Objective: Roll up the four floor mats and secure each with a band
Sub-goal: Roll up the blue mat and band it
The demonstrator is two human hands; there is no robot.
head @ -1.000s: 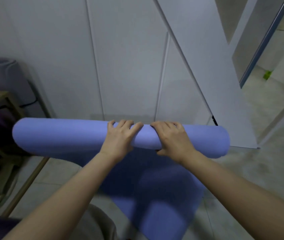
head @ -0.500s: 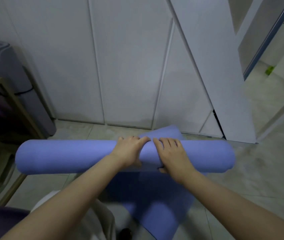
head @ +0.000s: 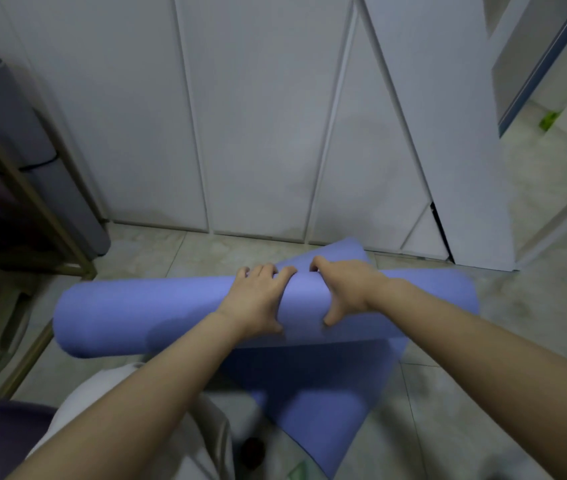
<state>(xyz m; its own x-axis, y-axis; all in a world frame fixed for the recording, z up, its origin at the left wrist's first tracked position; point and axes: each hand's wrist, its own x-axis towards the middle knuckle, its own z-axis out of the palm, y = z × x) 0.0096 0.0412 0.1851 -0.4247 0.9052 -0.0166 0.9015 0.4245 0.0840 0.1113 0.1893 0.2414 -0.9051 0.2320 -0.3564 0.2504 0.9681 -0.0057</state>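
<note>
A blue-purple floor mat (head: 157, 310) is held as a thick horizontal roll in front of me. Its loose tail hangs down to the floor below the roll, and one corner of it pokes up behind my hands. My left hand (head: 258, 299) grips the roll near its middle, fingers curled over the top. My right hand (head: 348, 289) grips it just to the right, fingers over the top and thumb on the near side. No band is visible on this mat.
A grey rolled mat (head: 8, 140) with a black band stands upright at the far left. A gold-framed rack (head: 26, 209) stands beside it. White cabinet doors (head: 261, 116) fill the wall ahead. Tiled floor (head: 531, 306) lies to the right.
The roll has come lower and nearer to me. The tail's corner now shows behind my hands. My right thumb has shifted onto the roll's near side.
</note>
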